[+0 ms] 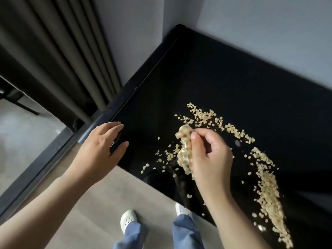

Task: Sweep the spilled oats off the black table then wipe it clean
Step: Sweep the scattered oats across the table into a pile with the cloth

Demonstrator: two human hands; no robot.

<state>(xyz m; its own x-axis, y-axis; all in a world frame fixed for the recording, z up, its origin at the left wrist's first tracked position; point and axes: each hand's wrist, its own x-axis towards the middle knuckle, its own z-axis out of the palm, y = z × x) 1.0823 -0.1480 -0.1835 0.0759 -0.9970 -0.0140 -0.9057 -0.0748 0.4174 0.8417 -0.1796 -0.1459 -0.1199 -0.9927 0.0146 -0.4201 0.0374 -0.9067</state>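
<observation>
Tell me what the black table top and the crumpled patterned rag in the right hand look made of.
Glossy black table: likely glass or high-gloss lacquer; it mirrors dark shapes near its front edge. Crumpled orange-and-green patterned rag, pinched by the right hand: soft cloth or possibly printed paper towel; it bunches in limp folds.

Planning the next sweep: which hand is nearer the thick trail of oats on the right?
Right. The right hand, pinching the patterned cloth, is just left of the oat trail; the left hand is far off at the left edge of the table.
</observation>
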